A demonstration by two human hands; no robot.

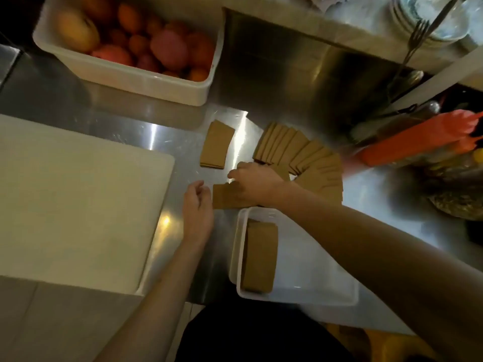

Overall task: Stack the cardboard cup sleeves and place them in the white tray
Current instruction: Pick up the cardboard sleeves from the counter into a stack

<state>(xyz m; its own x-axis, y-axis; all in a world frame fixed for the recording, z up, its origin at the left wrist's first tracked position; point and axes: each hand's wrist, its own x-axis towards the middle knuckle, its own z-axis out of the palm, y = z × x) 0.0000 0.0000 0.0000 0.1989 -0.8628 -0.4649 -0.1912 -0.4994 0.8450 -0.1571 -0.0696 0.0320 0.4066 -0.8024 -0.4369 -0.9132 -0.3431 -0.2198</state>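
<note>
Several brown cardboard sleeves [308, 158] lie fanned out on the steel counter at centre right. A small separate pile of sleeves [217, 145] lies to their left. My right hand [253, 184] grips a few sleeves [222, 197] just beyond the white tray [313, 288]. A stack of sleeves [260, 257] stands along the tray's left side. My left hand [197, 210] hovers beside the held sleeves with loosely curled fingers, holding nothing.
A large white cutting board [73, 199] covers the counter on the left. A white tub of fruit [130, 45] stands at the back. Orange-handled utensils [418, 139] and clutter fill the right side. A fork [415, 40] and glass dishes sit on the upper shelf.
</note>
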